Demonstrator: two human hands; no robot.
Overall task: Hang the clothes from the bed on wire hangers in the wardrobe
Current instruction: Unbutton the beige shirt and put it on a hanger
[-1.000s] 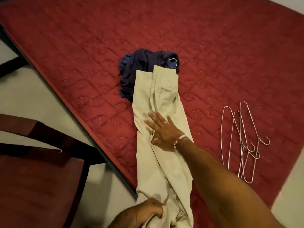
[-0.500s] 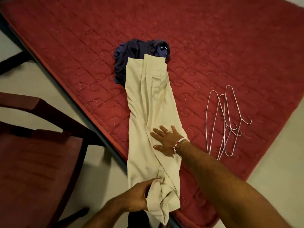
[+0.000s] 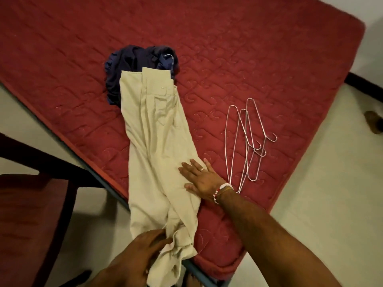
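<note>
Smoothing strokes have carried our right hand [image 3: 199, 179] down the beige trousers [image 3: 157, 131]. A second ago it pressed the middle of the legs. Now it lies nearer us on their right edge, fingers spread flat, its grip released and holding nothing. Our left hand [image 3: 141, 255], which pinched the hems a moment ago, now rests over them where they bunch at the near end. We cannot tell whether that grip closes on the cloth or only presses it.

The trousers lie lengthwise on the red bed [image 3: 269, 59]. Their waistband at the far end overlaps a crumpled navy garment [image 3: 132, 65], and their hems spill over the near edge. A hanger hook [image 3: 171, 59] pokes out of the navy cloth. To the right, apart from the trousers but just beside our right wrist, lies a loose bunch of wire hangers [image 3: 246, 141].

We judge the legs are laid one on the other and mostly flattened, so the pair is close to ready for folding over a hanger bar. The near hems look rumpled and want one more pass. This pair is not yet on a hanger and the wardrobe is out of view, so we judge the task is at an early stage
</note>
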